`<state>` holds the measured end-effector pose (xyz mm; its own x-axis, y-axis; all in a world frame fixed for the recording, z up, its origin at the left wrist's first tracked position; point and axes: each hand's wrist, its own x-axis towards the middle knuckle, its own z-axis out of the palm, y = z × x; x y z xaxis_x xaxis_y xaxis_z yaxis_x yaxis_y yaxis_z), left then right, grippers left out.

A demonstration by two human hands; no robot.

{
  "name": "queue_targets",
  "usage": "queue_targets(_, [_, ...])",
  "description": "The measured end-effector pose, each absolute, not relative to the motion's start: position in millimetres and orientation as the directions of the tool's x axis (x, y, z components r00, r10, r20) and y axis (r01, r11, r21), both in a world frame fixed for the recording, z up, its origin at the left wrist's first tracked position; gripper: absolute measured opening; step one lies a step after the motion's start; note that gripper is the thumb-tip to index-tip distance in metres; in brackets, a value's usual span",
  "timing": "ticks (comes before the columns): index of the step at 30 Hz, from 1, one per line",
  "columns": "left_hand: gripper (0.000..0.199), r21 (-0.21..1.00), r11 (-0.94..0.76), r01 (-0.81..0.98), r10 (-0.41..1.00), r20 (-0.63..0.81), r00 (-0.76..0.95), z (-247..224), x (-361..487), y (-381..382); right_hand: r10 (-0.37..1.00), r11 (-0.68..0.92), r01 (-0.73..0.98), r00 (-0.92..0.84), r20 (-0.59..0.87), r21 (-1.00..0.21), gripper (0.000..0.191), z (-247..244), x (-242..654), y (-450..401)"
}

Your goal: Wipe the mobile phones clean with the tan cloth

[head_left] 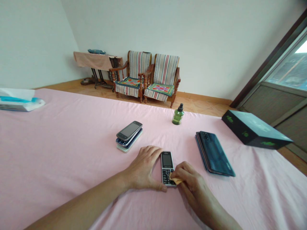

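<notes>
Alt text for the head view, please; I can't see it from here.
A left hand steadies a keypad phone on a pink sheet while the right hand presses a yellow cloth to its keys. Beyond are a stack of phones at left, a green spray bottle, more stacked phones and a black box at right.

Left hand (146,169) steadies a keypad mobile phone (167,161) on a pink sheet (79,140); right hand (189,179) presses a yellow cloth (177,180) to its keys. Stacked phones (129,131) lie beyond.
</notes>
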<state>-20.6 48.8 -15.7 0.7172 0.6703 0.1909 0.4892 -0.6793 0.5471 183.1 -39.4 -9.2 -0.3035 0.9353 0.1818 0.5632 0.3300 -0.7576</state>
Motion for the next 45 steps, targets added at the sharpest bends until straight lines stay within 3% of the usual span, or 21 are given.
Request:
queue_targets(5, [0.104,0.542,-0.681,0.493,0.668,0.185,0.721,-16,-21,49,0.942,0.300,0.593,-0.309,0.134,-0.747,0.029,-4,183,-42])
queue_targets(11, [0.101,0.542,-0.675,0.500,0.673,0.175,0.719,-15,-20,49,0.963,0.225,0.598,-0.255,0.083,-0.769,0.004,0,177,-48])
queue_targets(18, [0.102,0.557,-0.671,0.489,0.674,0.183,0.716,-15,-20,49,0.964,0.265,0.588,-0.189,0.188,-0.764,0.021,-12,168,-44])
queue_targets(23, [0.103,0.558,-0.672,0.487,0.672,0.183,0.717,-15,-20,49,0.966,0.257,0.570,-0.153,0.206,-0.780,0.016,-16,174,-41])
queue_targets(36, [0.103,0.549,-0.672,0.496,0.674,0.179,0.716,-15,-20,49,0.938,0.300,0.561,-0.322,0.130,-0.772,0.025,-4,183,-44])
queue_targets(45, [0.102,0.546,-0.673,0.499,0.674,0.175,0.717,-16,-20,49,0.943,0.308,0.575,-0.293,0.160,-0.758,0.025,-7,182,-40])
